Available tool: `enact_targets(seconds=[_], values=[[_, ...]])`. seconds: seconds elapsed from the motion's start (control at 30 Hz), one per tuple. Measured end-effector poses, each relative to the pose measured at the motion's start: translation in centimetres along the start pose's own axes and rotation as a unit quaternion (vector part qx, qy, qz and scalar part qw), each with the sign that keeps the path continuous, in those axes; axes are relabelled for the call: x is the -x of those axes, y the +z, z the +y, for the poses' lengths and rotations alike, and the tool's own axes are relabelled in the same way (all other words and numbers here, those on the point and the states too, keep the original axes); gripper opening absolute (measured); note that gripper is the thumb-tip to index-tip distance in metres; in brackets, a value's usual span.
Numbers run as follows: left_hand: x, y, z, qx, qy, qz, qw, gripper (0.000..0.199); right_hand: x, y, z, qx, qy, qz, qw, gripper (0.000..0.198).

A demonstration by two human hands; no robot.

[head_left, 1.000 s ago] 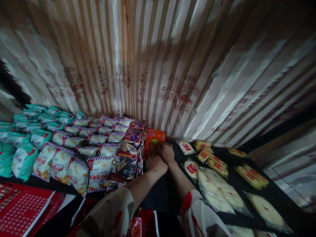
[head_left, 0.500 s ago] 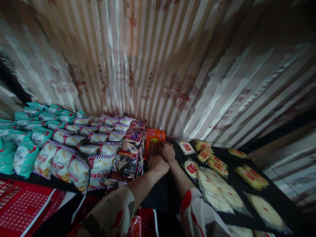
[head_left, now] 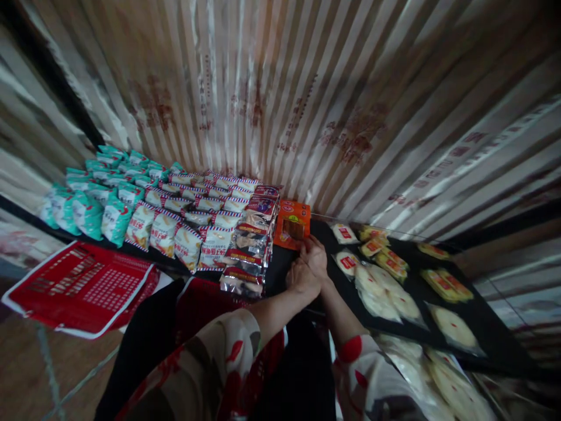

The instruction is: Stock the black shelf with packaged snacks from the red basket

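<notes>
An orange packet (head_left: 291,227) with a see-through window showing brown food lies flat by the wall covering. My right hand (head_left: 314,257) is at its lower right corner, fingers stretched toward it; contact is hard to judge. Just nearer to me, my left hand (head_left: 303,279) has curled fingers and overlaps the right wrist. Whatever may be inside the left fingers is hidden. Left of the orange packet stand dark red and brown snack packets (head_left: 248,257) in a stacked row. White packets with striped red and blue edges (head_left: 188,245) fill the space beyond them.
Teal packets (head_left: 114,216) stand in rows at the far left. On the black table (head_left: 407,318) at right lie yellow packs (head_left: 391,264) and pale round flat packs (head_left: 390,292). A red bag (head_left: 87,286) is low on the left. Printed striped sheeting (head_left: 245,99) hangs behind.
Both hands have drawn back toward me from the orange packet, uncovering most of it. My view has shifted left and down, showing more of the red bag and the floor.
</notes>
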State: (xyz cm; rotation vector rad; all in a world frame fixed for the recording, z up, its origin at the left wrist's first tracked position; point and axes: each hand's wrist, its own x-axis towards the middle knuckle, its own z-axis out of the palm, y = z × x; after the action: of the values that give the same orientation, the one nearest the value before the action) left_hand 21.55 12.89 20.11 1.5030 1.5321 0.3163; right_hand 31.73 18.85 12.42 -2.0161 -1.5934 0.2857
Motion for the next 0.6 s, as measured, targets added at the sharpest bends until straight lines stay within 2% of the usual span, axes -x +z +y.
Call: enact_targets(seconds=[0.2, 0.37, 0.47, 0.53, 0.6], values=[[6.3, 1.3, -5.8, 0.035, 0.04, 0.021, 0.998, 0.032, 8.7, -0.2, -1.5, -0.021, -0.029, 0.082, 0.996, 0.039], [9.7, 1.4, -12.4, 0.016, 0.034, -0.016, 0.999, 0.027, 17.6, 1.2, -3.1, -0.043, -0.079, 0.084, 0.992, 0.035], [10.5, 1.2, -17.0, 0.094, 0.002, -0.059, 0.994, 0.017, 21.9, 3.3, -3.9, -0.039, -0.117, 0.031, 0.992, 0.038], [10.5, 1.2, -20.1, 0.245, -0.085, -0.088, 0.962, 0.015, 23.8, 5.0, -4.4, -0.028, -0.133, -0.036, 0.99, 0.04], [10.2, 1.4, -23.1, 0.279, -0.145, -0.085, 0.945, 0.018, 24.7, 6.8, -4.9, -0.008, -0.137, -0.132, 0.982, 0.042]])
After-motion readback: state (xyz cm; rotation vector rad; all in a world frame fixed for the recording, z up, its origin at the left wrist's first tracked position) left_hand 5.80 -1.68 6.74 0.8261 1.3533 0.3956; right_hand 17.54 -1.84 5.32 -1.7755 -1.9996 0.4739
